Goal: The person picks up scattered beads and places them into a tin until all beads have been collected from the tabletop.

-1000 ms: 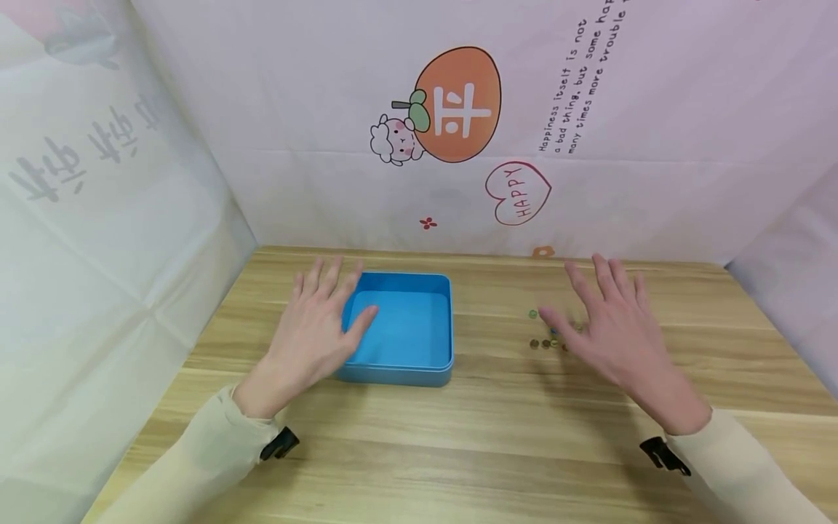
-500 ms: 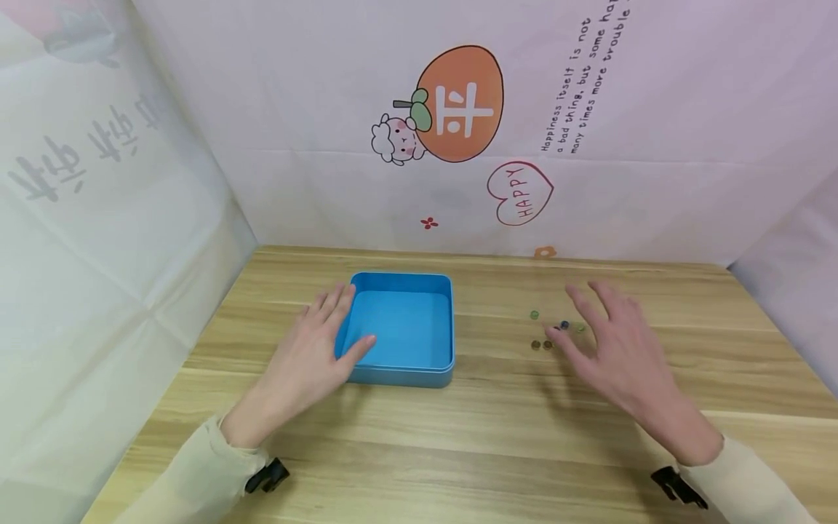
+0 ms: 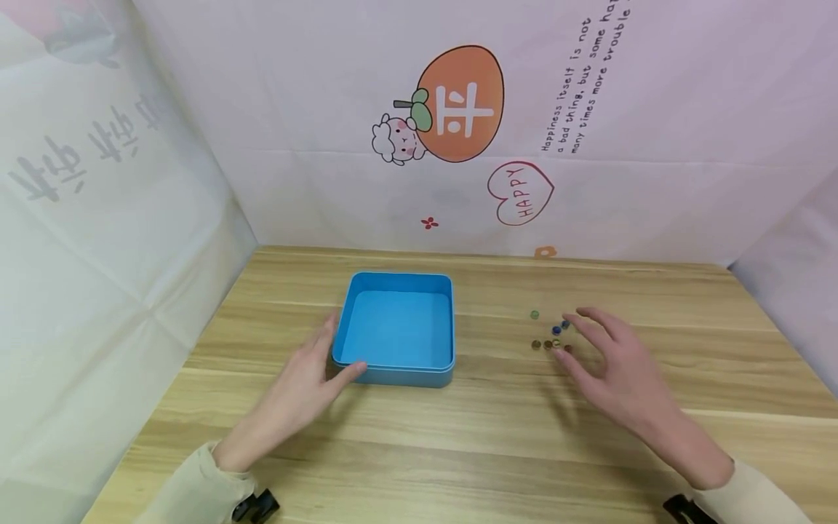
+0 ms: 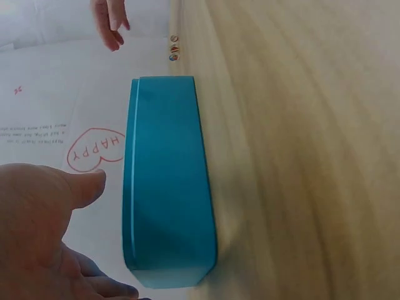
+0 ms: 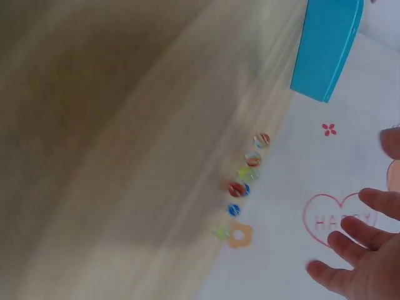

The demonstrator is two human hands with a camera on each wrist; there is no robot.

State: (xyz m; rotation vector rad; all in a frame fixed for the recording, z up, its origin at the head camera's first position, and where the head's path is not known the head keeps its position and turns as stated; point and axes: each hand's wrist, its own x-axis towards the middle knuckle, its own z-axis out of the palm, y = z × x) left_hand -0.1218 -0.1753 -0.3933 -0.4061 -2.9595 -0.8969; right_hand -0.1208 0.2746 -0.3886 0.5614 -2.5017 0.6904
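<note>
A square blue open-topped box [image 3: 399, 376] sits on the wooden table, its inside floor bare. My left hand [image 3: 297, 393] is at the box's left front corner, thumb toward the front wall and fingers along the left side. The left wrist view shows a gap between that thumb and the box [image 4: 165, 169]. My right hand [image 3: 622, 382] hovers over several small glass marbles, its fingers loosely bent and holding nothing. A blue marble [image 3: 556, 330] and a green marble [image 3: 535, 314] lie left of its fingertips. In the right wrist view a red marble [image 5: 237, 189] is near the row's middle.
Bare wooden tabletop [image 3: 484, 437] stretches in front of the box and between both hands. A white printed cloth [image 3: 314, 196] hangs along the table's back edge, with another cloth at the left. Black clips [image 3: 257, 506] are fixed at the sleeves.
My left hand has come down and back from over the box's left side to its front left corner. The right hand has lowered toward the marbles, its fingers bending more. The box has stayed put.
</note>
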